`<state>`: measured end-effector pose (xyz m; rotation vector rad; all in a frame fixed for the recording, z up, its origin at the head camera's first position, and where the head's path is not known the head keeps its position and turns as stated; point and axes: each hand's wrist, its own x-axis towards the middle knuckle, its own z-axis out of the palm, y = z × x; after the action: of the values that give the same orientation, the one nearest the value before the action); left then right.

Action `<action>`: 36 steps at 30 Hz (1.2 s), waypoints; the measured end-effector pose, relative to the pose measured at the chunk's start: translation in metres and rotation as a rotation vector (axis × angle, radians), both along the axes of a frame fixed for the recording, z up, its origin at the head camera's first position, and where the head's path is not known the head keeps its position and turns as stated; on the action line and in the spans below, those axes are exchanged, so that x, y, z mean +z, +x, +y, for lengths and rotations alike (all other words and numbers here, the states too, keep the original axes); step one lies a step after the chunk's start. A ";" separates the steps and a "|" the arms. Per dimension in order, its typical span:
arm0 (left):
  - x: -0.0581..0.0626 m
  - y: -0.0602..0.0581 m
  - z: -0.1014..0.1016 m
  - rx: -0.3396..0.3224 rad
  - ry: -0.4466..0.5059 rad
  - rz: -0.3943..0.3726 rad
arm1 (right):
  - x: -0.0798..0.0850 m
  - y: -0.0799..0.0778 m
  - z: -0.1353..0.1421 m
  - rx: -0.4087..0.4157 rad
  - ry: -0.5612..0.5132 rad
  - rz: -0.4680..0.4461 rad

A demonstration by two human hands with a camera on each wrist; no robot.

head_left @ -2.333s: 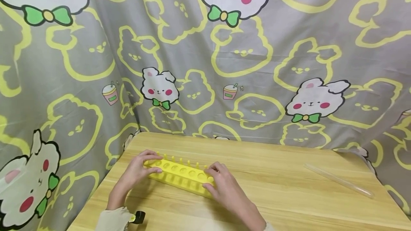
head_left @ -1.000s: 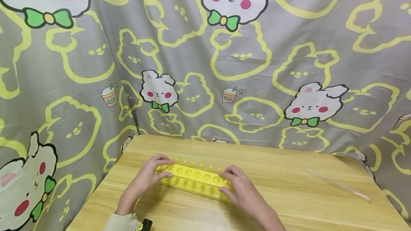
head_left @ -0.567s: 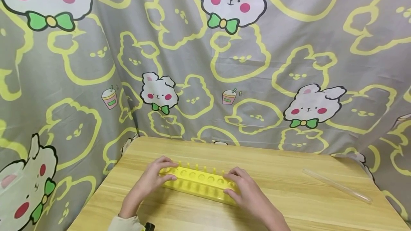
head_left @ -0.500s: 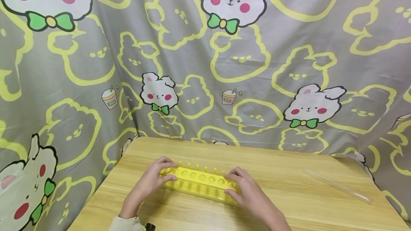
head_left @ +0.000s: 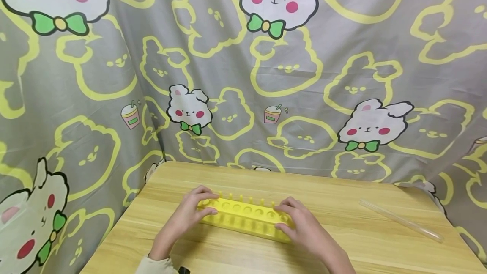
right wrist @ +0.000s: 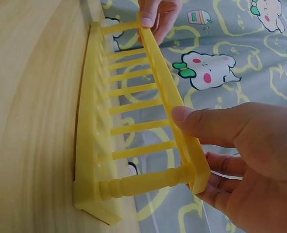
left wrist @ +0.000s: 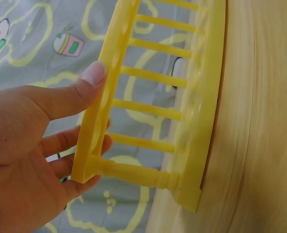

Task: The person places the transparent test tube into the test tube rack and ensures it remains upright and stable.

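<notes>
A yellow plastic test tube rack (head_left: 247, 210) stands near the middle of the wooden table, upright, its base close over the tabletop. Its upper shelf has a row of round holes, and thin pegs rise along the back edge. At its left end, my left hand (head_left: 190, 211) pinches the upper shelf, thumb on the near edge and fingers beyond. My right hand (head_left: 302, 225) grips the right end of that shelf in the same way. Both wrist views show a turned corner post (right wrist: 143, 183) and a row of thin bars between shelf and base.
A clear tube (head_left: 401, 220) lies slantwise on the table (head_left: 335, 198) to the right of the rack. Behind and at the left hangs a grey curtain (head_left: 224, 151) with rabbit prints. A small black object (head_left: 184, 270) shows by the left sleeve.
Both hands have shifted the rack to the right and slightly nearer, with their hold on its ends kept. The clear tube lies where it was.
</notes>
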<state>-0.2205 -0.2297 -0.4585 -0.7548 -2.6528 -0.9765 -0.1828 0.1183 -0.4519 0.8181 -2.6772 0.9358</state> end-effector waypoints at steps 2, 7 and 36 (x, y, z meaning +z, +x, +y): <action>0.000 0.002 0.003 0.003 0.001 0.011 | 0.001 -0.001 0.003 0.007 0.001 -0.014; 0.000 0.004 0.009 -0.001 0.005 0.026 | 0.004 -0.001 0.008 0.005 0.006 -0.047; 0.006 0.002 0.047 -0.015 -0.020 -0.021 | 0.014 -0.007 0.045 -0.039 0.038 -0.108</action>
<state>-0.2184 -0.1827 -0.4529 -0.7735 -2.6826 -0.9675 -0.1895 0.1636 -0.4381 0.7397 -2.8006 0.9493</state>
